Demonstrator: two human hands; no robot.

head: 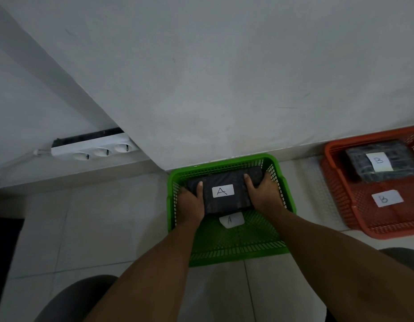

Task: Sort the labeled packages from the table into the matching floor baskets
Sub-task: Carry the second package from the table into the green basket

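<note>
A dark wrapped package (226, 182) with a white label marked A sits inside the green basket (238, 249) on the floor, near its far wall. My left hand (192, 201) grips the package's left end and my right hand (264, 194) grips its right end. A white tag marked A (231, 220) lies on the basket's bottom just in front of the package. To the right, the orange basket (354, 205) holds a dark package labelled B (380, 161) and a loose B tag (385, 198).
A white wall rises right behind both baskets. A white power strip (92, 148) lies at the wall's foot to the left. Pale floor tiles surround the baskets. My knees show at the bottom edge.
</note>
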